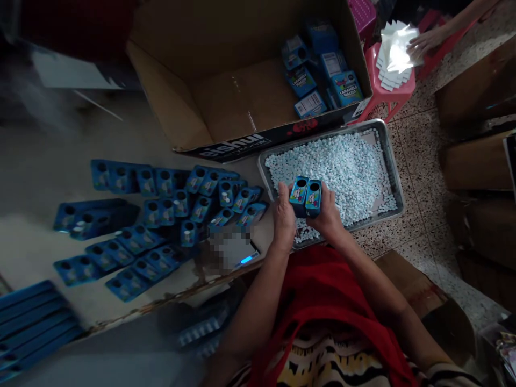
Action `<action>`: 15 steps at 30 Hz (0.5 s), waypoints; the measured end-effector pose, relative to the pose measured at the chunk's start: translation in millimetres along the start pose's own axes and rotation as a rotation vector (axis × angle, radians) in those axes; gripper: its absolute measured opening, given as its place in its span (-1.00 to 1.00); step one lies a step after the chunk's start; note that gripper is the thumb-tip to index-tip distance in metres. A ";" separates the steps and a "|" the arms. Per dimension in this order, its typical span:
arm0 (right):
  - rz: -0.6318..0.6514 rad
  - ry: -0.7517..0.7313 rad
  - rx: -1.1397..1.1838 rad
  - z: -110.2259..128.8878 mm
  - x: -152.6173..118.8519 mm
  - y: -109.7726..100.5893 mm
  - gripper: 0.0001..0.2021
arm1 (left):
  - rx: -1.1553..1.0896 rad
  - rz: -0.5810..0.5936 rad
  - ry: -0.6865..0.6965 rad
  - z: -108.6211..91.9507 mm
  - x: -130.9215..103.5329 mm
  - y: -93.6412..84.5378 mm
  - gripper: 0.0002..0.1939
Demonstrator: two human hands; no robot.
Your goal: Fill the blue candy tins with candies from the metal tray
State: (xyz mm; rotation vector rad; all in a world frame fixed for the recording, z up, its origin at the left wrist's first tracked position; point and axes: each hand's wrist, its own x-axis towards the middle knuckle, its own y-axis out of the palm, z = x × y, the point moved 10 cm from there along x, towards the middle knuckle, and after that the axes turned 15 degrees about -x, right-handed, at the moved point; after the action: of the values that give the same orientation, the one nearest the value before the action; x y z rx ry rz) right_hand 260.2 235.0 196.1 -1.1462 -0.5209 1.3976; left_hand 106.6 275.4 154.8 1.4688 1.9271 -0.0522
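Note:
Two small blue candy boxes (306, 194) stand side by side between my hands, each with a dark round hole in its upturned end. My right hand (329, 215) is closed round their right side and lower part. Along their left side is my left hand (284, 217), holding them from there; some of its fingers are hidden. Beneath and beyond the boxes lies a metal tray (397, 183) heaped with small pale blue-white candies (330, 161). To the left, several more blue boxes (161, 212) stand in rows on the table, some with white candies showing at their holes.
A large cardboard carton (193, 121) behind the table holds several blue boxes (322, 70). A small scale (248, 258) with a lit display sits near the table edge. Another person's hand (425, 43) touches white packets on a pink stool (397, 91). Brown cartons (475, 129) stand right.

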 end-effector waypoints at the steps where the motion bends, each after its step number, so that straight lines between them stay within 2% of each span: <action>1: 0.005 0.013 -0.011 -1.1 0.6 1.2 0.22 | 0.031 -0.016 0.032 -4.8 -3.3 -2.2 -0.17; 3: 0.004 0.030 -0.021 -3.2 1.2 2.8 0.21 | 0.052 0.006 0.103 -14.7 -11.8 -3.7 -0.10; 6: -0.022 0.012 0.003 -2.9 1.4 3.6 0.11 | 0.023 0.178 0.127 -20.4 -23.4 5.0 -0.05; 8: -0.036 0.001 0.015 -1.1 1.7 4.3 -0.02 | 0.052 0.227 0.118 -20.4 -26.8 7.2 0.08; 11: -0.042 0.030 -0.010 3.5 2.7 7.3 -0.19 | 0.104 0.142 0.124 -19.7 -25.5 3.6 0.14; 13: -0.038 0.066 -0.028 8.1 2.7 10.1 -0.23 | 0.105 0.113 0.140 -18.7 -24.6 7.1 0.01; 15: -0.020 0.088 -0.034 12.2 1.4 11.9 -0.17 | 0.088 0.076 0.155 -18.0 -22.1 7.7 -0.18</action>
State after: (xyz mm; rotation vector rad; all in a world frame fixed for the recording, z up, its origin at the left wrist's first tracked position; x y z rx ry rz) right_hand 244.2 237.6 190.7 -1.2208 -0.4936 1.3191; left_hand 106.6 267.5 183.2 1.6458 2.0118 0.0114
